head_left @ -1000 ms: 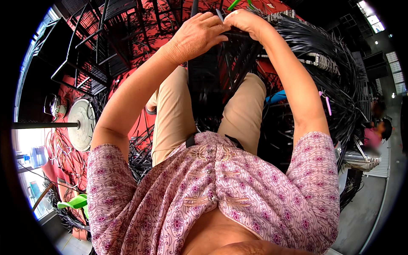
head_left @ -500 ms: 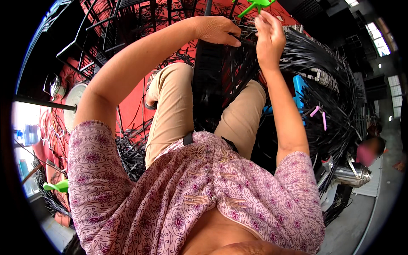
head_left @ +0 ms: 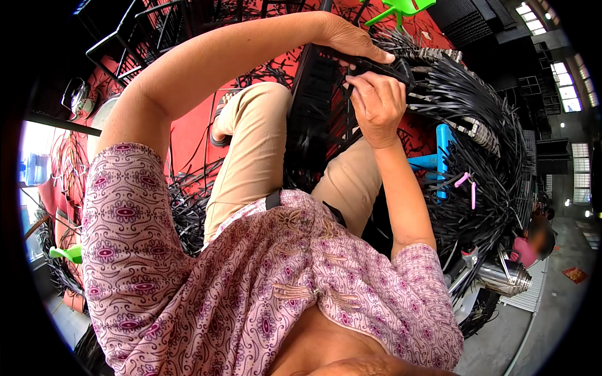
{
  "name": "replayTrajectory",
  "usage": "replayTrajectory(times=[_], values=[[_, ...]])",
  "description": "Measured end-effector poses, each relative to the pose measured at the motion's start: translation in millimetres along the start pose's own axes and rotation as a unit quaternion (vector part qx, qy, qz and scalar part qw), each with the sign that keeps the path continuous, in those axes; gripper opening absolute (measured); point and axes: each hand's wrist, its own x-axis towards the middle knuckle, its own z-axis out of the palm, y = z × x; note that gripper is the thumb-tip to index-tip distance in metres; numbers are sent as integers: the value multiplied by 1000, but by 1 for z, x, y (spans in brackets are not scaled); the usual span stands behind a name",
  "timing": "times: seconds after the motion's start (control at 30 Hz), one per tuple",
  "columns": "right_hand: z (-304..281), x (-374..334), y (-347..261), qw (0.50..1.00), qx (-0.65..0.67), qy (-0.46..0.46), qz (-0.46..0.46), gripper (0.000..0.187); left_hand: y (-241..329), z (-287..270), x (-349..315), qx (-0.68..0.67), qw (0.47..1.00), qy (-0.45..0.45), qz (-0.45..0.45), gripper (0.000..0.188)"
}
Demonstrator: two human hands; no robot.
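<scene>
Between my knees stands a black frame (head_left: 305,94), partly woven with black strips. My left hand (head_left: 354,39) reaches over its top rail, thumb stretched along it; some fingertips show below the rail, closed round it. My right hand (head_left: 379,108) is just below, at the frame's right side, with thumb and forefinger pinched on a thin black strip (head_left: 348,94) against the weave. The strip's ends are lost among the other dark strands. Beside the right hand, a large bundle of loose black strips (head_left: 464,84) fans out, tied with pale wrapping.
A blue plastic seat (head_left: 443,156) and a pink hook-shaped piece (head_left: 467,182) lie by the bundle at right. A steel flask (head_left: 501,276) stands lower right. Black metal frames (head_left: 135,44) crowd the upper left. A green stool (head_left: 401,9) stands ahead on the red floor (head_left: 194,141), amid scattered strips.
My right hand has come down and left from above the frame's top to its side. My left hand has slid right along the top rail. The view has shifted slightly.
</scene>
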Motion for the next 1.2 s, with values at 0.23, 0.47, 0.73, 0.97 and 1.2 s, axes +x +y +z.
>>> replayTrajectory(times=[0.23, 0.47, 0.73, 0.97, 1.2], values=[[1, 18, -1, 999, 11, 5, -32, 18, -3, 2, -1, -46, 998, 18, 27, 84], [-5, 54, 23, 996, 57, -19, 60, 12, -1, -2, 5, -192, 980, -32, 43, 78], [11, 64, 71, 836, 332, -209, 384, 25, -38, 14, 11, -210, 875, 389, 197, 30], [17, 76, 86, 763, 358, -322, 431, 18, -29, 37, -28, 192, 842, 378, 333, 22], [27, 68, 91, 770, 347, -293, 448, 27, -20, 29, -29, 152, 889, 329, 279, 23]])
